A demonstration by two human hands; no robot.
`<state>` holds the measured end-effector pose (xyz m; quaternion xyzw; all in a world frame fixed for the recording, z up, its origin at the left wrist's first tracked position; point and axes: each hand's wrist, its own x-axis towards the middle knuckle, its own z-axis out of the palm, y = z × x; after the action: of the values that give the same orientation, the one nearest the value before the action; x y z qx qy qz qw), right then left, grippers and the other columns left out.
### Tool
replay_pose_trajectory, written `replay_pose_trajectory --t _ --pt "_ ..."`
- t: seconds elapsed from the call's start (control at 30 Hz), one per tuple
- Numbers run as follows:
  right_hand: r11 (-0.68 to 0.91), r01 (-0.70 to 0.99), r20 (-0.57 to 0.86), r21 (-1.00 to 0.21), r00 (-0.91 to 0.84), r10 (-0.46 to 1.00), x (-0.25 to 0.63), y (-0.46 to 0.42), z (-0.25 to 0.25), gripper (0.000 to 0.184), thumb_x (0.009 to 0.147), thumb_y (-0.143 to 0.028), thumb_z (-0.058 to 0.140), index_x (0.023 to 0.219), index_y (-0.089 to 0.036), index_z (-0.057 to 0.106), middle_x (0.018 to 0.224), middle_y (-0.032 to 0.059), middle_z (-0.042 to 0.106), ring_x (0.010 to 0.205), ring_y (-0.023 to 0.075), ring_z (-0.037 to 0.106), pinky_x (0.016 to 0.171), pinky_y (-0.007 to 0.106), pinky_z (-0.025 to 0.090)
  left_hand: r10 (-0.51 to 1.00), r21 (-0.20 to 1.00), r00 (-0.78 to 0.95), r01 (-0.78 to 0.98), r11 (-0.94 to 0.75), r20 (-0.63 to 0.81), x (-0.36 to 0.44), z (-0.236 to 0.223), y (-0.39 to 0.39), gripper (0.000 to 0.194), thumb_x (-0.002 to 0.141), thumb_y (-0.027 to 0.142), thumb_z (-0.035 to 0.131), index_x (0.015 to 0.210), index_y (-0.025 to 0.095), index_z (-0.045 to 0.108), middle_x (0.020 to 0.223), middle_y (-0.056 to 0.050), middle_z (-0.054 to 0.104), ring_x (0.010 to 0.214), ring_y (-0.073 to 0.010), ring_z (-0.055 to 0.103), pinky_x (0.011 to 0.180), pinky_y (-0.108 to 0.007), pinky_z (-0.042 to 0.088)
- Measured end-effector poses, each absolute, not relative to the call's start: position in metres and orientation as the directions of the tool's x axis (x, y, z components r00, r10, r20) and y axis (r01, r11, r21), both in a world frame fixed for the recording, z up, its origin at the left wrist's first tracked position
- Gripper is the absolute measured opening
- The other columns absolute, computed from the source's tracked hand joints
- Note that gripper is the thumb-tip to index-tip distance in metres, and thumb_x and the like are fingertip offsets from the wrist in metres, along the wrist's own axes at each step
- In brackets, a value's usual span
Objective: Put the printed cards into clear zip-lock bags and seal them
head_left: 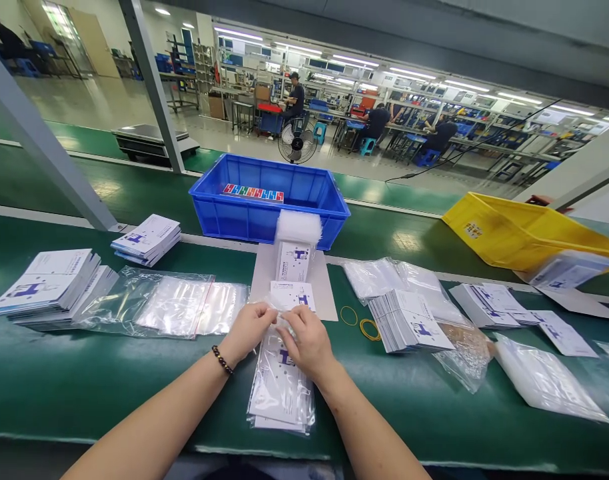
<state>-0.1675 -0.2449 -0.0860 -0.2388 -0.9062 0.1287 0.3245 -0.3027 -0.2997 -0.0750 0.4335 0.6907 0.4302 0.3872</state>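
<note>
My left hand (249, 328), with a beaded bracelet at the wrist, pinches the top edge of a clear plastic bag. My right hand (308, 339) grips the same edge just beside it, its fingers curled. Below the hands the clear plastic bag (279, 393) lies on the green bench, with a white printed booklet showing through it. Whether further bags or booklets lie under it I cannot tell. Just beyond my fingertips is another white booklet (290, 291). Behind that, a stack of bagged booklets (293, 261) leans against the blue bin under a white wrap.
A blue bin (269, 220) stands ahead and a yellow bin (524, 233) at right. Booklet stacks (49, 283) lie left, with clear bags (174, 303) beside them. Rubber bands (369, 329) and a booklet stack (409, 320) are right. A metal post (49, 133) rises at left.
</note>
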Motion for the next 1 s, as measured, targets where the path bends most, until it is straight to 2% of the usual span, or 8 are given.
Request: replay_pose_trajectory --t 0.1,0.2,0.3,0.43,0.53,0.67,0.8,1.0 --pt "0.819 0.287 0.451 -0.498 -0.721 0.527 -0.164 -0.242 -0.083 0.02 0.083 -0.017 0.036 0.077 -0.017 0.055 0.066 0.0034 0.052 0.061 0.0138 0.047 0.058 0.025 0.038 0.936 0.852 -0.33 0.518 0.072 0.122 -0.31 -0.065 -0.303 0.024 0.078 0.032 0.04 0.068 0.016 0.053 0.066 -0.002 0.052 0.066 -0.0159 0.048 0.059 -0.027 0.038" --pt "0.704 0.213 0.367 -0.678 -0.731 0.575 -0.158 -0.237 -0.076 0.017 0.082 -0.016 0.038 0.073 -0.017 0.052 0.067 0.0019 0.052 0.063 0.0122 0.048 0.059 0.023 0.038 0.935 0.645 -0.052 0.737 -0.202 0.351 -0.315 -0.051 -0.305 0.016 0.076 0.02 0.044 0.086 0.018 0.057 0.087 -0.005 0.058 0.09 -0.0196 0.047 0.08 -0.033 0.036" --pt "0.583 0.218 0.206 -0.783 -0.793 0.573 -0.149 -0.232 -0.067 0.014 0.078 -0.019 0.046 0.064 -0.017 0.048 0.061 -0.0013 0.049 0.057 0.0101 0.045 0.054 0.021 0.036 0.975 0.607 0.115 0.767 -0.209 0.19 -0.32 -0.039 -0.305 0.012 0.075 0.024 0.049 0.07 0.018 0.058 0.07 -0.002 0.056 0.074 -0.0166 0.049 0.073 -0.03 0.037" --pt "0.521 0.249 0.085 -0.817 -0.84 0.535 -0.144 -0.226 -0.062 0.022 0.072 -0.027 0.056 0.056 -0.018 0.044 0.056 -0.0034 0.045 0.052 0.0089 0.041 0.049 0.021 0.034 0.999 0.702 -0.043 0.71 0.047 -0.022 -0.33 -0.036 -0.299 0.031 0.075 0.037 0.047 0.054 0.015 0.053 0.054 0.001 0.048 0.056 -0.0127 0.044 0.054 -0.025 0.032" --pt "0.562 0.296 0.178 -0.772 -0.749 0.639 -0.145 -0.22 -0.069 0.012 0.078 -0.027 0.048 0.075 -0.018 0.055 0.077 0.0026 0.056 0.069 0.0131 0.051 0.063 0.024 0.041 0.965 0.835 -0.128 0.484 0.261 -0.227 -0.334 -0.049 -0.294 0.031 0.078 0.039 0.04 0.083 0.015 0.06 0.048 0.003 0.046 0.047 -0.0112 0.043 0.047 -0.022 0.029" --pt "0.488 0.664 0.138 -0.566 -0.508 0.85 -0.15 -0.211 -0.085 0.03 0.081 -0.022 0.039 0.107 -0.014 0.053 0.106 0.0123 0.056 0.099 0.0238 0.048 0.084 0.036 0.037 0.891 0.872 -0.076 0.182 0.455 -0.449 -0.332 -0.075 -0.289 0.045 0.077 0.039 0.039 0.113 0.014 0.049 0.038 0.007 0.04 0.035 -0.0083 0.032 0.04 -0.019 0.021" --pt "0.449 0.78 0.03 -0.437 -0.486 0.873 -0.154 -0.208 -0.091 0.033 0.081 -0.023 0.041 0.111 -0.013 0.052 0.107 0.0115 0.059 0.101 0.0259 0.049 0.085 0.038 0.035 0.881 0.874 -0.072 0.106 0.474 -0.468 -0.33 -0.085 -0.287 0.042 0.074 0.037 0.044 0.108 0.014 0.053 0.036 0.008 0.038 0.033 -0.007 0.031 0.037 -0.019 0.017" --pt "0.42 0.749 0.024 -0.513 -0.477 0.879 -0.157 -0.21 -0.092 0.028 0.079 -0.026 0.045 0.102 -0.015 0.058 0.103 0.0103 0.061 0.099 0.0228 0.051 0.086 0.035 0.036 0.888 0.91 -0.231 0.02 0.414 -0.399 -0.325 -0.084 -0.284 0.027 0.072 0.04 0.047 0.08 0.015 0.053 0.036 0.008 0.038 0.034 -0.0066 0.031 0.038 -0.019 0.017"
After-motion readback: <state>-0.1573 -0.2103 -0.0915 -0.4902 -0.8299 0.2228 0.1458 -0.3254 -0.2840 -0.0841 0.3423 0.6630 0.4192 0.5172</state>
